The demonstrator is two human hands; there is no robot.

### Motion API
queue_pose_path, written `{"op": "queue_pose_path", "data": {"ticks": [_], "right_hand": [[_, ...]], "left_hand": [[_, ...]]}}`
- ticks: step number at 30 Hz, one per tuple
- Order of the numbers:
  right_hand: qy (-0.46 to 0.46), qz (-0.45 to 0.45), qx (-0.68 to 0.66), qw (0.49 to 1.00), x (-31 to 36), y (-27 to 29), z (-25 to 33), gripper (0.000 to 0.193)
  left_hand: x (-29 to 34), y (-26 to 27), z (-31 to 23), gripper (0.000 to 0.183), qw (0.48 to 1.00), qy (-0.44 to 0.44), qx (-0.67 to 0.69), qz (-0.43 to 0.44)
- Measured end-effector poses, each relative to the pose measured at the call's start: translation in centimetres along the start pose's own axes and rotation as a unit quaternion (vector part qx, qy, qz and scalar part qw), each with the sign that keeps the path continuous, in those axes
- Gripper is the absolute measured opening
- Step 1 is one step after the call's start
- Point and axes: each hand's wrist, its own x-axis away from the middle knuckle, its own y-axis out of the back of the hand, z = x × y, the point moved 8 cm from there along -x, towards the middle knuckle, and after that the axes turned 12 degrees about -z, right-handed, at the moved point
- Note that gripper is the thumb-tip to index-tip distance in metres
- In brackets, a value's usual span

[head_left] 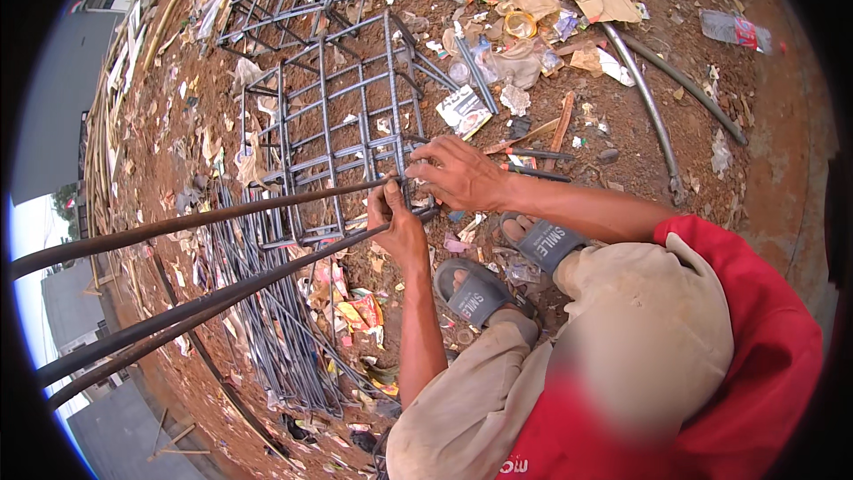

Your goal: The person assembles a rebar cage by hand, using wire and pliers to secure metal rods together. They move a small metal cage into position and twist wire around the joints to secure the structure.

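A rebar cage (342,138) of square stirrups lies on littered red earth toward eleven o'clock, several rings already set along its long bars (204,222) and one joint at centre being worked. The right hand (458,173) pinches that crossing from two o'clock. The left hand (398,220) clenches the bar end just below.

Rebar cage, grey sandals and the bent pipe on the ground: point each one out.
rebar cage (342,138), head view, on an upright bar near its middle.
grey sandals (475,298), head view, on the strap of the nearer sandal.
bent pipe (653,116), head view, midway along its grey length.
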Motion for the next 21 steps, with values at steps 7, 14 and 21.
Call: {"op": "queue_pose_path", "data": {"ticks": [7, 14, 21], "right_hand": [[0.264, 0.097, 0.073, 0.957, -1.0, -1.1, 1.5, 0.024], [0.321, 0.153, 0.018, 0.935, -3.4, -3.5, 3.9, 0.014], [0.122, 0.124, -0.137, 0.975, -1.3, -2.3, 0.1, 0.029]], "left_hand": [[0.7, -1.6, 1.2, 0.021, 0.997, 0.056, 0.028, 0.033], [-0.4, 1.7, 1.5, 0.019, 0.999, 0.043, 0.001, -0.004], [0.2, 0.4, -0.3, 0.018, 1.0, 0.012, -0.014, -0.001]]}}
